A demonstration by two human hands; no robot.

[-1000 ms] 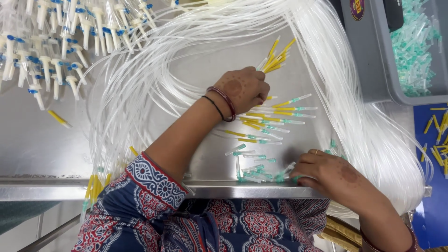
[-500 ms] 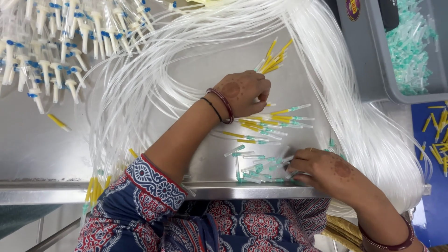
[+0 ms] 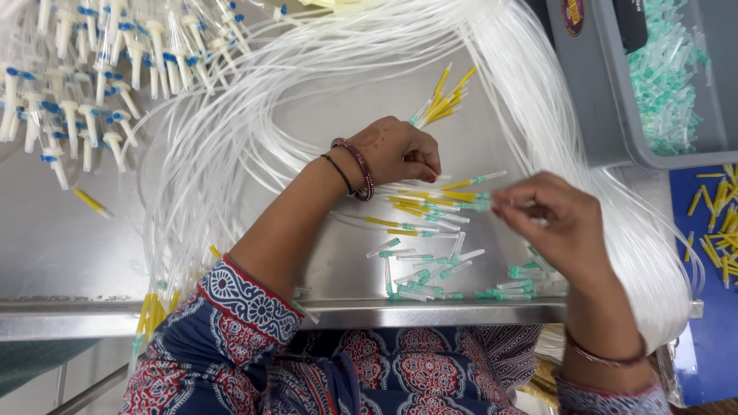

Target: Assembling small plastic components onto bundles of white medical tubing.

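Observation:
My left hand, with bangles at the wrist, rests on the steel table, its fingers curled and pinching the end of a yellow-tipped tube. My right hand hovers just right of it and pinches a small green cap between thumb and fingertips, close to the tube ends. More yellow-tipped tube ends lie fanned out between the hands. Loose green caps are scattered near the table's front edge. A thick bundle of clear tubing loops around both hands.
White connectors with blue caps fill the top left. A grey bin holding green caps stands at the top right. A blue tray with yellow pieces lies at the right edge. One yellow piece lies alone on the left.
My right hand has risen from the pile of green caps at the table's front edge toward my left hand, carrying a cap. My left hand has stayed in place.

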